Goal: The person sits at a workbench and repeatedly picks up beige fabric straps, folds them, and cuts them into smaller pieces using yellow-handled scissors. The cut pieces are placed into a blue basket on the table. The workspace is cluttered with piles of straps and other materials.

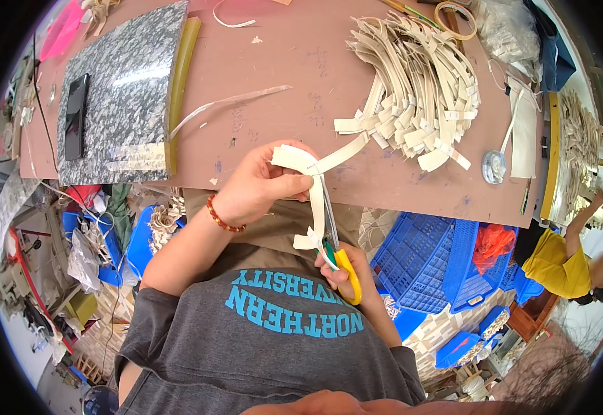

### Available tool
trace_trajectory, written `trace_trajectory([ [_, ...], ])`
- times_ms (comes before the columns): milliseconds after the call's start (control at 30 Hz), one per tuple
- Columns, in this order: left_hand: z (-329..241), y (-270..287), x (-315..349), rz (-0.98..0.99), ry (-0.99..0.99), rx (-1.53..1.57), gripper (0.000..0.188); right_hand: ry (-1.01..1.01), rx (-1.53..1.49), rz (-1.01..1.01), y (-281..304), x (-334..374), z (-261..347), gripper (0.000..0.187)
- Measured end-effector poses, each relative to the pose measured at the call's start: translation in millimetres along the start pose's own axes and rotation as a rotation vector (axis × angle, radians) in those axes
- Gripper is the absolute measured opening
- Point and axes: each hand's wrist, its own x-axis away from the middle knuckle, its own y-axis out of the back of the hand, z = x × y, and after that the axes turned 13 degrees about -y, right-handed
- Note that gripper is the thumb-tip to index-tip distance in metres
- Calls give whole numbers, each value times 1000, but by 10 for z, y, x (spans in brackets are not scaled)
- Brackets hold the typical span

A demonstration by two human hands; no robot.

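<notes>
My left hand (267, 181), with a beaded bracelet on its wrist, pinches a cream fabric strip (318, 207) near the table's front edge. One end of the strip hangs toward my lap, and another cream length reaches right toward the pile. My right hand (354, 271) grips scissors (346, 266) with yellow and green handles. Their blades point up along the strip, close to my left fingers; whether they touch the fabric I cannot tell. A thick pile of cream fabric strips (419, 90) lies on the table to the right.
On the brown table (273, 62) are a speckled stone slab (125, 76) bearing a phone (76, 117), a tape roll (455, 21) and a measuring tape (494, 166). Blue crates (415, 256) stand below at right. A person in a yellow shirt (557, 266) works at far right.
</notes>
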Motion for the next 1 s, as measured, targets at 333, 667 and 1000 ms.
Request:
trace_trajectory([
  [333,-96,141,-133,327,-85,-64,11,16,91,68,87,40,-42,46],
  [667,-283,126,-107,414,-68,-291,10,-36,537,-199,116,71,202,51],
  [1000,-386,112,-150,551,-30,-380,8,-50,499,-196,189,95,235,52],
])
